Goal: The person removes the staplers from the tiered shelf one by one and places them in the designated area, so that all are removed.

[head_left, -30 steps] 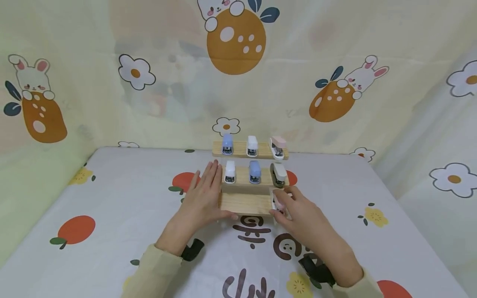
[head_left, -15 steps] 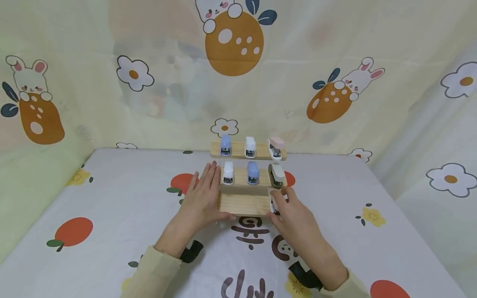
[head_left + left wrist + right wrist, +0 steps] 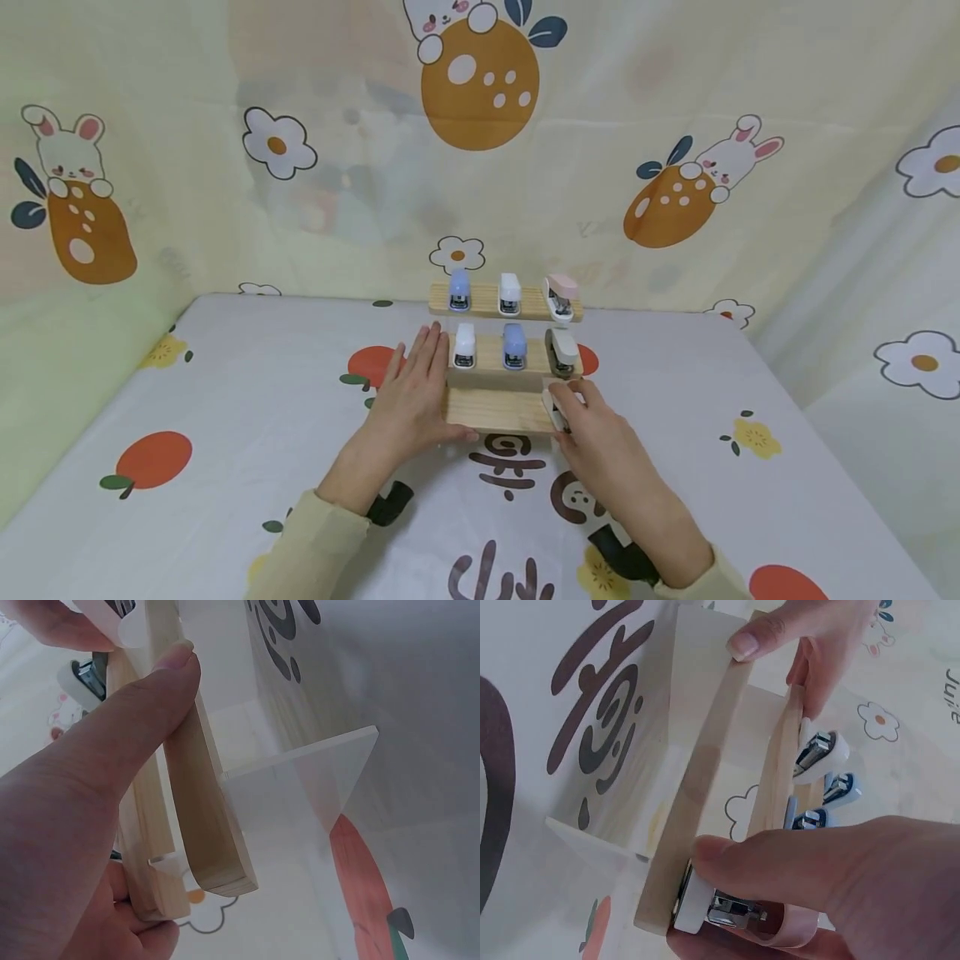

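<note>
A three-step display rack with pale wooden boards and clear supports stands mid-table. My left hand holds its left end, fingers along the side and thumb on the lowest board's edge. At that board's right end, my right hand grips a small pink-and-white stapler between thumb and fingers; its white base is against the wood. The hand hides most of it in the head view. The middle board carries white, blue and grey-green staplers.
On the top board stand a blue stapler, a white stapler and a pink stapler. A printed white cloth covers the table. Behind the rack hangs a patterned curtain.
My right hand has turned slightly and shifted inward at the lowest board's right end, and the stapler in it now looks more slanted. My left hand keeps its place on the rack.
</note>
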`<state>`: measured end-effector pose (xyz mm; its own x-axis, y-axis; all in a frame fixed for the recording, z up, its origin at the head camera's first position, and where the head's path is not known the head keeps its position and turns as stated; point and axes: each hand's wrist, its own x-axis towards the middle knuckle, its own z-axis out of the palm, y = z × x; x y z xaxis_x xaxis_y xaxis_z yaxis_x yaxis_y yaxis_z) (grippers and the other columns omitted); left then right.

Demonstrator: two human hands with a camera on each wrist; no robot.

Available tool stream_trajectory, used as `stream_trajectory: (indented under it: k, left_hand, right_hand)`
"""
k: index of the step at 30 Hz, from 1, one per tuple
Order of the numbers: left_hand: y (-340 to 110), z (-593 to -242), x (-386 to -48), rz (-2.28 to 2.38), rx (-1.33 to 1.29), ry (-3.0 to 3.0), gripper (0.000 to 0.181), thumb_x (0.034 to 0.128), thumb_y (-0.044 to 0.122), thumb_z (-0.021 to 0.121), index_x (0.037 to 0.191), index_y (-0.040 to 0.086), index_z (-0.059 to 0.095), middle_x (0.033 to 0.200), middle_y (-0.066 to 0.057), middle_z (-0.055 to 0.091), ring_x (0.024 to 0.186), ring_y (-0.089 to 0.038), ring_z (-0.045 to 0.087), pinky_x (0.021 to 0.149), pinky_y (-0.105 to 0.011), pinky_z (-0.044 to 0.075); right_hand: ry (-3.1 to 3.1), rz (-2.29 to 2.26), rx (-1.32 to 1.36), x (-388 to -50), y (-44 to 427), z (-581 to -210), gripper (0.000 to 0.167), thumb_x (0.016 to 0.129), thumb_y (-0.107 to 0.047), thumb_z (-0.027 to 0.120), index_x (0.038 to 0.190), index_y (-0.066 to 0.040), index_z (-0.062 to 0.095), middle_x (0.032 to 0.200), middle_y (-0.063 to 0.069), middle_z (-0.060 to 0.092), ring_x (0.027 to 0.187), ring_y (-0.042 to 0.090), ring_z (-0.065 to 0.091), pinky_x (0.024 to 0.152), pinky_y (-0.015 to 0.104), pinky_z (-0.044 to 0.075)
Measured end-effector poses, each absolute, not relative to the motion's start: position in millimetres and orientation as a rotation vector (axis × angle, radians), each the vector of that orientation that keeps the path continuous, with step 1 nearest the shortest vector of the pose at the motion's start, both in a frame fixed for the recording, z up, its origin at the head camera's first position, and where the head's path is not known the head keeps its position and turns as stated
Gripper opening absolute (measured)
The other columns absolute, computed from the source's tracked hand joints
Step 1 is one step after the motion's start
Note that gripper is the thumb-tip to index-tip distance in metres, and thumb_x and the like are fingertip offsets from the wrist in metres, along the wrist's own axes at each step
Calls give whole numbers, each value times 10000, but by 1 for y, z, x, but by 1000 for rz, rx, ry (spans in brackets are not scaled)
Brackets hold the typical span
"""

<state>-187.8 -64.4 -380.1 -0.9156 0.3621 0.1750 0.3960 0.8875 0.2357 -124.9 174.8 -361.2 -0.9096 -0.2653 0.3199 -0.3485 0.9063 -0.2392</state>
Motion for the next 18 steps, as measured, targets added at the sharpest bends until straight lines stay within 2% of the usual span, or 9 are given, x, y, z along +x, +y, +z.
stream_trajectory:
  k: [6, 18]
  left_hand:
    - [-65, -379, -188, -407, -590, -2946, 1392, 600, 647, 859, 1574, -16, 119, 1668, -164, 94, 1558, -297, 71, 1264, -509, 89]
    - [-65, -380, -188, -395, -579, -2941, 1393, 591, 652, 861, 1572, -16, 133, 1666, -165, 113, 1557, -299, 91, 1263, -511, 101]
  right_hand:
    - [-2796, 413, 473, -124, 179, -355, 562, 758, 58, 778, 1286, -31, 607, 1200, 196, 621, 948, 320, 678, 722, 430, 596]
    - [-2847, 422, 476, -124, 184, -349, 535, 772, 33, 778, 1283, -16, 625, 1338, 220, 584, 1068, 365, 674, 811, 487, 600]
